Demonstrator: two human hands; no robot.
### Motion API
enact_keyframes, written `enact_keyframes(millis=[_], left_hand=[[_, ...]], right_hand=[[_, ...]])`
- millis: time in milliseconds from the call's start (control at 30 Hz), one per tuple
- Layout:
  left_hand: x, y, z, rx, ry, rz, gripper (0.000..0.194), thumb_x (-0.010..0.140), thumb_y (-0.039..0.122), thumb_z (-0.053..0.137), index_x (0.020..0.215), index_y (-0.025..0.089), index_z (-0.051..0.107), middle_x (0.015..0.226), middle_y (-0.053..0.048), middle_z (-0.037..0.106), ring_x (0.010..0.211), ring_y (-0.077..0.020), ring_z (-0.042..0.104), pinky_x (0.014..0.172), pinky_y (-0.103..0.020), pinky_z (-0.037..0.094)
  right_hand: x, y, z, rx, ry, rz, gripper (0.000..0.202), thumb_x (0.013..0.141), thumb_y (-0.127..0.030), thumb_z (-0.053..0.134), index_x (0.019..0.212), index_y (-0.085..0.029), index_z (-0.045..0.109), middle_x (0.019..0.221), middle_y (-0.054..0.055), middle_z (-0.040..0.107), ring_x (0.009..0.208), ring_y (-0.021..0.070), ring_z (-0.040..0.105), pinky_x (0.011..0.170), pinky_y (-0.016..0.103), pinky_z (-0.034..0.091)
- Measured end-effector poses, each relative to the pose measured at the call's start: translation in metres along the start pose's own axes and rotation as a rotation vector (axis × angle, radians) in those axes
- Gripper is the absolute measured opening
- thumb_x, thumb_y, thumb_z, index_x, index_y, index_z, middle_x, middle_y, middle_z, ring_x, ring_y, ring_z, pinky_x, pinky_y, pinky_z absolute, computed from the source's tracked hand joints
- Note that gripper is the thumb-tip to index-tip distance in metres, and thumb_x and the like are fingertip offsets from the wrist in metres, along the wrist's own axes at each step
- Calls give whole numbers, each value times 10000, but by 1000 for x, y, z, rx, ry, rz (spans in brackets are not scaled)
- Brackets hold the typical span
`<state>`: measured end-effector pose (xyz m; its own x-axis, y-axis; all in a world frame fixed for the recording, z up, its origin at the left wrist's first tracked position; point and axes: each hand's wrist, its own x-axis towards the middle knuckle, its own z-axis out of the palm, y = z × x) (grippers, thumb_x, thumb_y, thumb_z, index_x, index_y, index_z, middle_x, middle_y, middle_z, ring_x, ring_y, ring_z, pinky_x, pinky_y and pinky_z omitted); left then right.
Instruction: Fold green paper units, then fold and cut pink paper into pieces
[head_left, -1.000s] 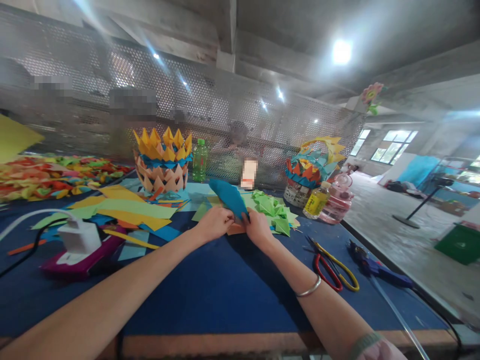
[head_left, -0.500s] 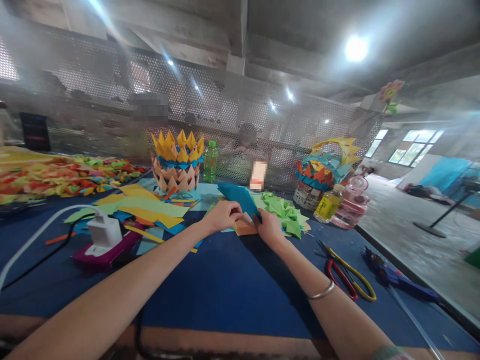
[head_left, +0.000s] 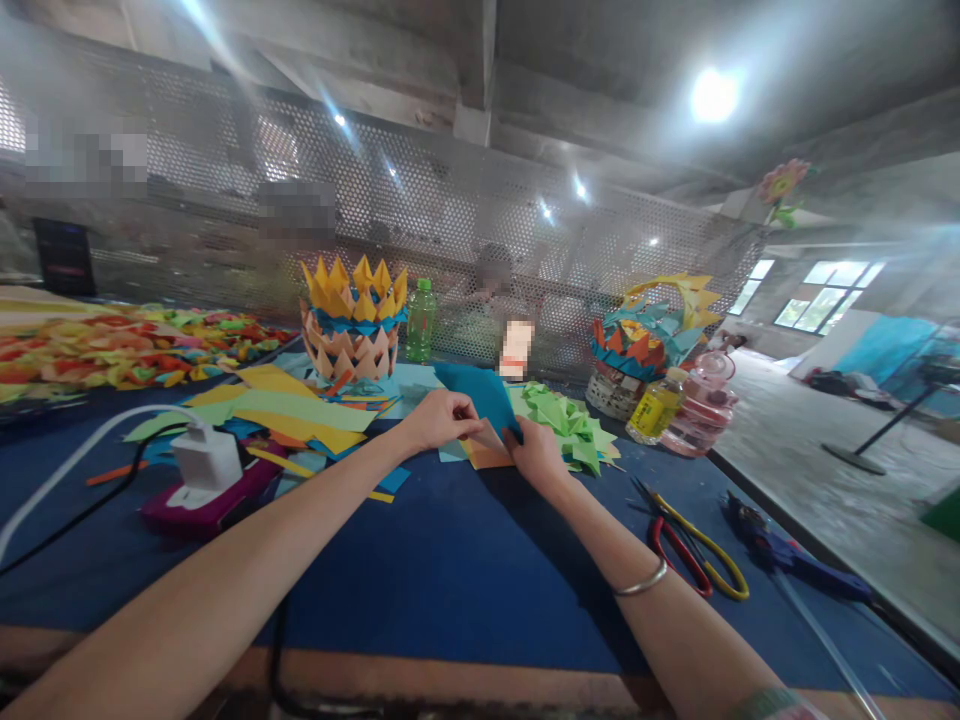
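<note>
A sheet of blue paper (head_left: 476, 392) tilts up in front of me above the table. Its lower right edge is pinched by my right hand (head_left: 534, 450), whose thumb lies against the paper. My left hand (head_left: 446, 420) is closed at the sheet's left side, thumb and forefinger together at its lower edge; whether paper is between them is hard to see. Beneath lie orange paper (head_left: 489, 457) and a paler peach piece, partly covered by the hands. Folded green paper pieces (head_left: 570, 425) are heaped just beyond my right hand.
Red-and-yellow-handled scissors (head_left: 697, 550) and a blue glue gun (head_left: 795, 560) lie at right. Behind stand a folded-paper basket (head_left: 352, 335), a green bottle (head_left: 421, 325), another paper basket (head_left: 626, 360) and a yellow-labelled bottle (head_left: 656, 408). At left are a purple power strip (head_left: 214, 500) and paper strips (head_left: 285, 410).
My left hand has shifted slightly left and up from the blue sheet's lower edge, and more of the sheet's face shows. My right hand keeps its grip almost in place.
</note>
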<state>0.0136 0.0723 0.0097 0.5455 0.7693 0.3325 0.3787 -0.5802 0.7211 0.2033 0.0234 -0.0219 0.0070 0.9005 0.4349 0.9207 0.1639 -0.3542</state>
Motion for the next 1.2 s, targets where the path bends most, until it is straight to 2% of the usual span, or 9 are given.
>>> enact_keyframes(millis=[333, 433, 533, 600, 667, 733, 900, 1067, 1200], left_hand=[[3, 0, -3, -41, 13, -35, 161, 710, 302, 629, 630, 179, 564, 537, 7, 599, 498, -137, 614, 490, -230, 453], [4, 0, -4, -20, 40, -6, 126, 706, 280, 633, 647, 181, 583, 570, 6, 611, 530, -126, 600, 529, -229, 458], [5, -3, -2, 6, 95, 16, 113, 701, 284, 640, 676, 180, 604, 644, -9, 636, 593, -129, 595, 569, -232, 461], [5, -5, 0, 12, 126, 15, 114, 709, 287, 626, 687, 178, 604, 661, -14, 642, 614, -135, 597, 572, -232, 461], [6, -7, 2, 11, 140, 11, 100, 715, 274, 606, 688, 178, 598, 646, -10, 640, 604, -134, 592, 559, -228, 456], [6, -7, 3, 10, 143, 11, 100, 718, 272, 598, 687, 177, 595, 630, -6, 636, 588, -131, 586, 547, -226, 452], [3, 0, 0, 56, 160, 52, 133, 732, 301, 614, 687, 177, 612, 676, -14, 655, 642, -136, 592, 609, -239, 458], [2, 4, -2, 112, 218, 54, 113, 741, 264, 614, 670, 181, 587, 621, 9, 626, 597, -119, 557, 609, -236, 438], [0, 5, -5, 131, 309, 53, 82, 759, 247, 598, 718, 179, 578, 672, -3, 625, 630, -130, 567, 637, -252, 442]], right_hand=[[0, 1, 1, 8, -9, 14, 137, 860, -211, 540, 816, -156, 657, 732, 99, 701, 688, 220, 633, 603, 272, 364], [-1, 1, 2, 23, -3, 19, 238, 857, -209, 536, 1063, -126, 623, 837, 123, 713, 785, 256, 656, 670, 303, 432], [-2, 2, 4, 104, 118, -57, 571, 818, -124, 522, 1366, -97, 363, 1132, 177, 650, 985, 278, 633, 794, 365, 481], [-2, 2, 4, 165, 220, -185, 659, 793, -60, 485, 1410, -123, 264, 1328, 189, 519, 1119, 268, 576, 865, 390, 486], [-2, 1, 2, 180, 270, -318, 608, 800, -26, 432, 1381, -152, 299, 1420, 173, 414, 1223, 252, 501, 907, 388, 482], [-2, 0, -1, 152, 243, -384, 515, 822, -12, 384, 1309, -179, 394, 1429, 150, 388, 1250, 238, 470, 894, 370, 488], [-3, -3, -5, 85, 60, -343, 378, 804, 10, 371, 1025, -183, 609, 1243, 130, 530, 1040, 213, 575, 828, 325, 475], [-4, -2, -6, 131, 0, -373, 203, 926, -190, 420, 914, -168, 621, 891, 60, 609, 808, 158, 575, 766, 258, 432], [-2, 2, -2, 71, 22, -347, 225, 895, -242, 520, 681, -180, 548, 771, 28, 564, 671, 130, 516, 640, 229, 370]])
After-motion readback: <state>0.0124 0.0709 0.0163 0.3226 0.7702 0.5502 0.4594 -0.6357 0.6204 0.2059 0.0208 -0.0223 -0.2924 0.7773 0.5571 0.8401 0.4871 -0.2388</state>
